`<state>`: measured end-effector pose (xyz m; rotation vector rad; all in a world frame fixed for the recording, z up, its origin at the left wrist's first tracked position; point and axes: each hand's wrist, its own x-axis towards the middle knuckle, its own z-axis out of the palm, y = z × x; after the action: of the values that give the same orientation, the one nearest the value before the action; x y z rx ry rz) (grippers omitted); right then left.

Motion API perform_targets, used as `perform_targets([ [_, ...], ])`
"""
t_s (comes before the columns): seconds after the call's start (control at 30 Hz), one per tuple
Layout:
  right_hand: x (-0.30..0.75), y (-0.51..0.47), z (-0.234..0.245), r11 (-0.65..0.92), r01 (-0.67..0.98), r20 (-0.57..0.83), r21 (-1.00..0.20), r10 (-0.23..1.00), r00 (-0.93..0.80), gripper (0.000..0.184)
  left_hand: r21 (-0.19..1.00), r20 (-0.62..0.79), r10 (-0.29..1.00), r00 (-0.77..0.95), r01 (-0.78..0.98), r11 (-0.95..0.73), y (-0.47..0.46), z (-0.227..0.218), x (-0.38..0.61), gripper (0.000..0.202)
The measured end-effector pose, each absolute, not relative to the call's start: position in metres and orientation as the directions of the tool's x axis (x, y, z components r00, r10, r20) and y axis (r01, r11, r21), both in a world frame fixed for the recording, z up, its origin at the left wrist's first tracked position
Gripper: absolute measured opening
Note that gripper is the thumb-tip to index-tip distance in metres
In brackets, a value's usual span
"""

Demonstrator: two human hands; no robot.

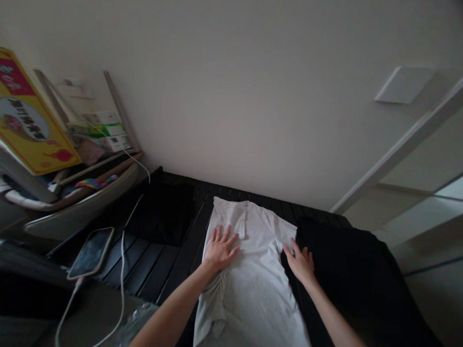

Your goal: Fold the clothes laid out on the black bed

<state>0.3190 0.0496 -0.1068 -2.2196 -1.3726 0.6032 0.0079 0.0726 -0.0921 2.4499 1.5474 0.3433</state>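
Note:
A white shirt [255, 290] lies spread flat on a dark slatted surface [158, 258]. My left hand [220, 248] rests flat on its upper left part, fingers spread and open. My right hand [300, 262] is at the shirt's right edge, where the white cloth meets a black garment [354, 275]; its fingers curl down onto the sleeve edge, and I cannot make out whether they pinch the cloth.
A folded black cloth [160, 212] lies at the left of the shirt. A phone [91, 253] on a white cable [122, 296] sits at the left. Behind it stands a shelf with a yellow box [21, 111] and small cartons. A white wall runs along the back.

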Motion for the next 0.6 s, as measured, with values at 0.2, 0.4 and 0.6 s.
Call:
perform_targets([
  [0.2,0.297,0.08,-0.116,-0.448,0.668,-0.205,-0.594,0.888,0.413,0.085,0.336,0.086,0.907,0.413,0.845,-0.417,0.071,-0.09,0.009,0.057],
  [0.4,0.268,0.095,-0.088,-0.295,0.615,-0.094,-0.731,0.936,0.339,0.087,0.382,0.155,0.908,0.388,0.824,-0.417,0.067,-0.084,0.008,0.072],
  [0.6,0.185,0.128,-0.056,-0.043,0.438,-0.007,-0.898,0.996,0.083,0.092,0.408,0.242,0.91,0.336,0.816,-0.41,0.066,-0.083,0.007,0.084],
])
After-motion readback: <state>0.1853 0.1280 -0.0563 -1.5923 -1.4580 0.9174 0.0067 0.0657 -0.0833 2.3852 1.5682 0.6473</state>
